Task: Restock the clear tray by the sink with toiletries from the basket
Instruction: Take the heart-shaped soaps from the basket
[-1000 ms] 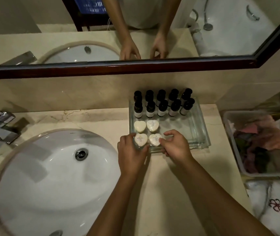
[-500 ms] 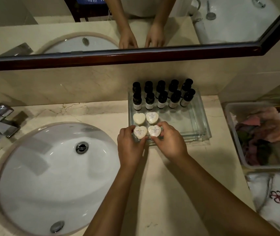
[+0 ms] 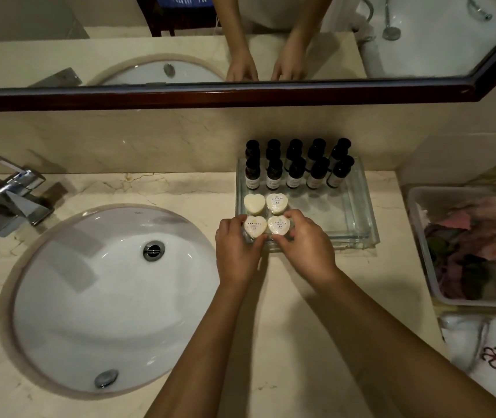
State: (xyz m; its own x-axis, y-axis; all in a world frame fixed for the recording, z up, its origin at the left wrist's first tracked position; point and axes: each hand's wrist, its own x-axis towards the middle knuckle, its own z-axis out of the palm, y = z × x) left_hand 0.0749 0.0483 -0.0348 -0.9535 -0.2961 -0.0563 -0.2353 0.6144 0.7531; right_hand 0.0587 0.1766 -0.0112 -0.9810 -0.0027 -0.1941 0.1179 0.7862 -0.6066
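Observation:
The clear glass tray (image 3: 358,224) sits on the marble counter right of the sink. Several dark bottles (image 3: 296,173) stand in two rows at its back. Two heart-shaped soaps (image 3: 277,203) lie in the tray's left part, and two more lie just in front of them. My left hand (image 3: 236,248) pinches the front left heart soap (image 3: 255,226). My right hand (image 3: 304,245) pinches the front right heart soap (image 3: 280,224). Both front soaps rest at the tray's near left edge. The basket (image 3: 421,236) stands at the far right, holding pinkish and dark packets.
A round white sink (image 3: 90,303) with a chrome faucet (image 3: 14,197) fills the left. A dark-framed mirror (image 3: 240,95) runs along the wall behind. A white towel with a red emblem (image 3: 494,357) lies under the basket at the lower right.
My right hand has closed in onto the front right soap. Both hands have nudged the front soaps into line. The view has shifted slightly.

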